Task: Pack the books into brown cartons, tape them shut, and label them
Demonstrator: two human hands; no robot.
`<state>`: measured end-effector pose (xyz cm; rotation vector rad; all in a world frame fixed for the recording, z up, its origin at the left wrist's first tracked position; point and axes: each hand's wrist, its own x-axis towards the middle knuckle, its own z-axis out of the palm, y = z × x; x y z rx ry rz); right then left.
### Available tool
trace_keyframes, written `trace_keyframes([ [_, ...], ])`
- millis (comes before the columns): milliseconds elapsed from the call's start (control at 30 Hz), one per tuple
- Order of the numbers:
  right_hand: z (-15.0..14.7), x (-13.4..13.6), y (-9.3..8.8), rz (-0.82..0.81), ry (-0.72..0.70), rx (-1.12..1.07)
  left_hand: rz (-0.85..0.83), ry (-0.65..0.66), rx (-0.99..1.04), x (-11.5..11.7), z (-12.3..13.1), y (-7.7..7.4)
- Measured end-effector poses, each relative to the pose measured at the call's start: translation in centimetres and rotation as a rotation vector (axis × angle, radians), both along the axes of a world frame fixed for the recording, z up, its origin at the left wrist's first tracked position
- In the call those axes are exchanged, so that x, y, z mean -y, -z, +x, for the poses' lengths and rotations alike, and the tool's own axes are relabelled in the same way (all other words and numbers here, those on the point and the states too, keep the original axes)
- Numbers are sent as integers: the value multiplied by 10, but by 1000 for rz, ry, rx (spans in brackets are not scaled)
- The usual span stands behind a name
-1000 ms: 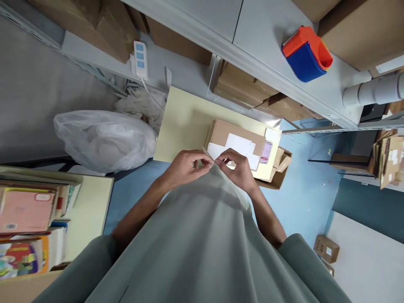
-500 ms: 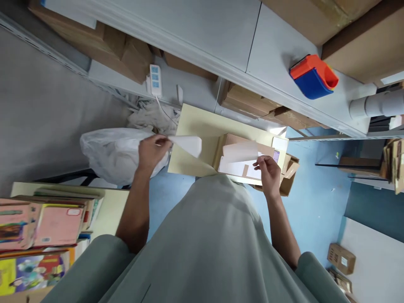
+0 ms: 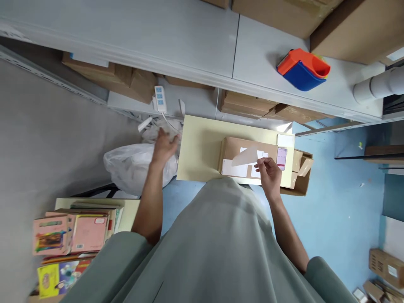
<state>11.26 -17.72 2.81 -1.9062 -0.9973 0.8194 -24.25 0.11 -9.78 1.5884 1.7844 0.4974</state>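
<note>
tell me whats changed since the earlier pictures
The hands, together a second ago, have parted: the left hand went leftward and has let go of the strip it held half a second ago, probably the white piece just beyond it. The right hand moved rightward and holds a thin pale sheet over the cardboard box. The box stays on the table, the orange-and-blue item on the shelf.
</note>
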Motion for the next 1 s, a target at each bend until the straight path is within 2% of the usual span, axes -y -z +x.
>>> trace_keyframes([
  [67, 4, 2, 2, 31, -30, 42, -85, 17, 231, 23, 44, -18],
  [167, 8, 6, 0, 105, -97, 119, -179, 115, 598, 65, 111, -60],
  [267, 9, 10, -2, 183, -199, 179, -257, 132, 816, 106, 165, -96],
  [333, 10, 15, 0, 208, -270, 204, -303, 96, 899, 126, 190, -108],
  [433, 14, 24, 7, 217, -354, 208, -352, 21, 956, 145, 216, -108],
  [633, 39, 42, 22, 108, -524, 131, -281, -162, 875, 155, 239, -83],
  [700, 54, 47, 23, 79, -472, 91, -277, -231, 871, 156, 241, -75],
  [800, 80, 50, 24, 53, -285, 37, -333, -276, 939, 157, 243, -71],
  [900, 103, 48, 27, -5, -158, 17, -399, -246, 962, 159, 248, -76],
  [1000, 120, 45, 32, -76, -136, -33, -426, -181, 924, 161, 254, -83],
])
